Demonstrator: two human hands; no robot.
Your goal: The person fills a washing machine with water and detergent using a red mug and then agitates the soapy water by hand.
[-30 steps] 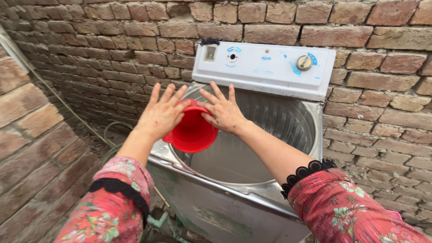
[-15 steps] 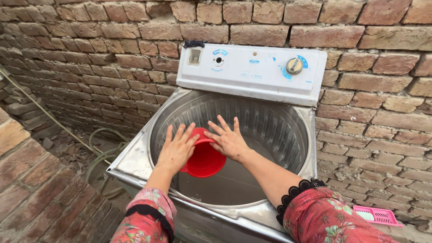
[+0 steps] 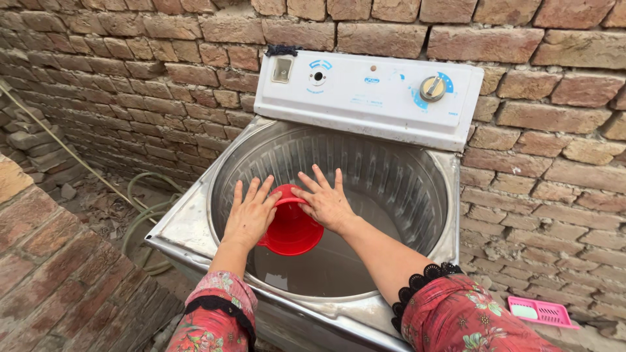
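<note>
Head view: we look down into a top-loading washing machine [image 3: 195,221] w/ a round steel tub [image 3: 391,176], ribbed inside, set against a brick wall [image 3: 554,130]. Both our hands are inside the tub opening, pressed flat on a red plastic bowl-shaped piece [image 3: 291,228] held between them.

Our left hand [image 3: 250,215] lies on the left side of the red piece, palm on it, fingers [image 3: 251,192] spread wide & pointing up toward the back of the tub. Our right hand [image 3: 326,202] lies on its upper right side, fingers [image 3: 319,177] also wide apart, thumb across the rim. Neither hand curls round it; the piece is pinched between the two open palms. It sits tilted, at the front-left of the tub, above murky water [image 3: 339,261] at the bottom. We can't tell if it touches the water.

Sleeves [image 3: 456,313] are red floral w/ black lace trim at the cuffs.

At the back of the machine, a white control panel [image 3: 365,98] w/ a yellowish dial [image 3: 432,88] at right, a small round knob [image 3: 318,76] nearer left & a square switch [image 3: 282,70] at far left. Something dark [image 3: 282,50] lies on the panel's top left corner.

Left of the machine, a greenish hose [image 3: 147,215] coils on the dirt ground, & a thin cord [image 3: 65,150] runs diagonally along the wall. Low brick ledge [image 3: 59,261] at near left. At lower right, a pink plastic tray [image 3: 538,311] on the ground, near the wall.
</note>
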